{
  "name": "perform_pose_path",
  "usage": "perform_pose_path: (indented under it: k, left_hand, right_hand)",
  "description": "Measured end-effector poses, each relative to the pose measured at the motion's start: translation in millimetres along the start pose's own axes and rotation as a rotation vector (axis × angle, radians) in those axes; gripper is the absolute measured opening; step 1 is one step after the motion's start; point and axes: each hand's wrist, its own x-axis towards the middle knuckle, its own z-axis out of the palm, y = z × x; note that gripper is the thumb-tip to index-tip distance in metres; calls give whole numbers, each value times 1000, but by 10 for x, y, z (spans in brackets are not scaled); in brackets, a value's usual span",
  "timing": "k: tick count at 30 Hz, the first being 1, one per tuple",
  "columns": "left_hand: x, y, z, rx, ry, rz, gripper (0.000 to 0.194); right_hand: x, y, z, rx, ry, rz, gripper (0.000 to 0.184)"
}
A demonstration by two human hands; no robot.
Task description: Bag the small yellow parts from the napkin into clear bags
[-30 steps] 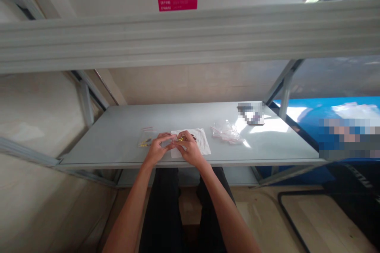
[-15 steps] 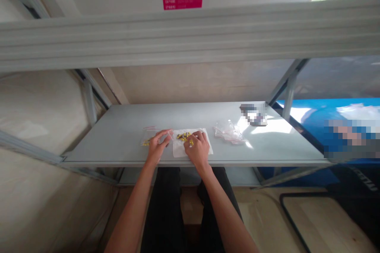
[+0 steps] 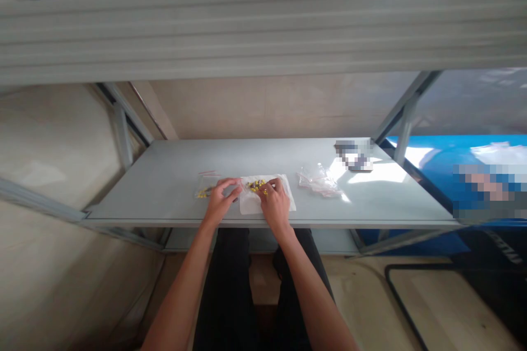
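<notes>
My left hand (image 3: pixel 222 200) is curled, with thumb and fingertips pinched on what looks like the edge of a small clear zip bag (image 3: pixel 242 185); much of the bag blends into the white sheet behind it. The fingers of my right hand (image 3: pixel 275 200) are bent down over a pile of small yellow and dark pieces (image 3: pixel 256 184), with some yellow pieces at the fingertips. Under that pile lies a white sheet (image 3: pixel 250 206). Left of my left hand, a clear zip bag (image 3: pixel 205 182) with several yellow pieces in it rests flat on the table.
A heap of clear zip bags (image 3: pixel 319 181) lies right of the sheet on the grey table (image 3: pixel 164 175). Farther back stands a blurred-out item (image 3: pixel 354 156). A thick grey beam (image 3: pixel 263 33) crosses above, and metal struts (image 3: pixel 121 126) rise at both sides.
My right hand's fingers have shifted slightly at the edge of the pile. The left hand keeps its pinch with little movement. The view has tilted down a little, showing less of the red labels.
</notes>
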Motion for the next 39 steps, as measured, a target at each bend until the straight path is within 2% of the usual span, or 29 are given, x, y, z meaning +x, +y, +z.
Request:
perform_pose_path:
  k: [4,8,11,15,18,22,24,26,28,31,36,39]
  left_hand:
    - [14,23,-23,156,-89,110,32]
    - [19,72,-7,194,-173,122,35]
    - [20,93,18,157,-209,118,35]
    - [17,70,21,138,-208,122,35]
    - [24,9,1,128,-165,106,36]
    - [43,-68,-19,-60,-36,3,46]
    - [42,-68,-18,-132,18,-11,49]
    - [28,-37,-11,-130,-4,-16,48]
    - [6,10,-3,-97,-95,-19,51]
    - [-17,66,-5,-62,-189,1,56]
    - [6,37,-32,-37,-143,-28,50]
    - [25,-2,-38,-87,-59,-97,44]
  right_hand:
    - [38,-7,-33,235,-8,43,15]
    - [93,-20,-61,591,-45,45,14]
    - [115,-25,-54,713,-99,31,15]
    - [120,-48,-82,662,-169,-78,17]
    - [115,-66,-142,562,-160,-145,24]
    - [89,-67,-169,473,17,-2,29]
    - [78,-77,-153,472,25,9,28]
    - [75,-98,-137,499,-72,-61,26]
    - [82,-121,-126,520,-167,-130,26]
    - [98,-127,-115,542,-207,-144,23]
    - [98,-111,-103,587,-125,-67,22]
    - [82,-105,-132,602,-11,-26,24]
